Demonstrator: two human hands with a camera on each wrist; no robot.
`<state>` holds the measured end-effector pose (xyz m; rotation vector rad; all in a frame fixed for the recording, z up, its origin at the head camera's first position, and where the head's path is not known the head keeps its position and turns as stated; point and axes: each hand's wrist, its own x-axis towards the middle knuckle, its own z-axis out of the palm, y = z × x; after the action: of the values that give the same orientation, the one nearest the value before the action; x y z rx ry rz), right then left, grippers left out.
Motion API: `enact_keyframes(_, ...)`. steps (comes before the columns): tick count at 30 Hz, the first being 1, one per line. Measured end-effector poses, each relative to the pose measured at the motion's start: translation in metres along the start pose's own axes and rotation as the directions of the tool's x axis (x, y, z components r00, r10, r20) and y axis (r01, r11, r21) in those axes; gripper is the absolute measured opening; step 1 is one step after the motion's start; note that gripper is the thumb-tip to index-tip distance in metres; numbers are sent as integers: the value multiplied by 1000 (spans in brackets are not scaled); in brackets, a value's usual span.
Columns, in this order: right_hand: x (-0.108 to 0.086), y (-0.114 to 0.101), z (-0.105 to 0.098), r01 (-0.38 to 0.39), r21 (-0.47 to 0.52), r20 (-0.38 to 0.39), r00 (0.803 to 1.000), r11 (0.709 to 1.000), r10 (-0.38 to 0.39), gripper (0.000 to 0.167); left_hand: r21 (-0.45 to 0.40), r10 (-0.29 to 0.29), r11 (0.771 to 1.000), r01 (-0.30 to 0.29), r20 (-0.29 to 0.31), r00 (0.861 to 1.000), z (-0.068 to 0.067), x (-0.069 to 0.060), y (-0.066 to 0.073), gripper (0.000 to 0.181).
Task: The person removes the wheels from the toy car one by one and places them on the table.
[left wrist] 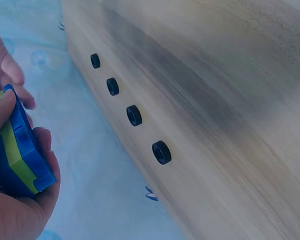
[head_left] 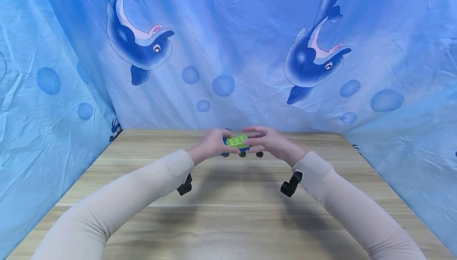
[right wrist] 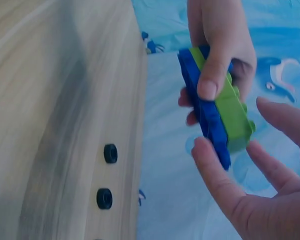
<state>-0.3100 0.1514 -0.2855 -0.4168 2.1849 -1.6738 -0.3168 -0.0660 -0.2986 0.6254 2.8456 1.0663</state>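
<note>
My left hand (head_left: pixel 211 145) grips a toy brick assembly (head_left: pixel 235 141) above the far end of the table. Lime-green studded bricks top it, and a blue base (right wrist: pixel 210 117) lies beneath them. In the right wrist view, the left thumb lies across the assembly's side while other fingers curl behind it. My right hand (right wrist: pixel 270 202) is at the assembly's free end, its fingers spread and not closed round it. One right fingertip comes close to the blue base; whether they touch, I cannot tell. Several small black wheels (left wrist: pixel 134 115) stand in a row on the tabletop.
The wooden table (head_left: pixel 228 212) ends at a far edge just beyond the wheels. Behind it hangs a blue curtain (head_left: pixel 228 53) printed with dolphins and bubbles, which also runs along both sides. A black camera mount (head_left: pixel 292 183) sits at the right wrist.
</note>
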Motion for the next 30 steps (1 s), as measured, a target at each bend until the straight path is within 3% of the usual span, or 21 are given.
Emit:
enact_keyframes(10, -3, -4, 15, -2, -23, -80, 997, 1000, 1, 42, 13, 83, 996, -84, 14, 996, -1, -7, 7, 27)
enact_keyframes(15, -2, -5, 19, -19, -23, -95, 995, 1000, 17, 43, 11, 92, 996, -92, 36, 995, -2, -9, 6, 27)
enact_keyframes(19, -1, -4, 17, -1, -29, -83, 997, 1000, -1, 42, -1, 61, 998, -61, 60, 996, -5, -9, 5, 39)
enact_keyframes(25, 0, 1, 9, 9, -3, -95, 995, 1000, -9, 43, -152, -24, 988, 25, 9, 1000, -12, -9, -6, 53)
enact_keyframes(30, 1, 11, 4, -18, 63, -136, 990, 998, 26, 45, -293, -37, 956, 24, -37, 999, -13, -12, -19, 45)
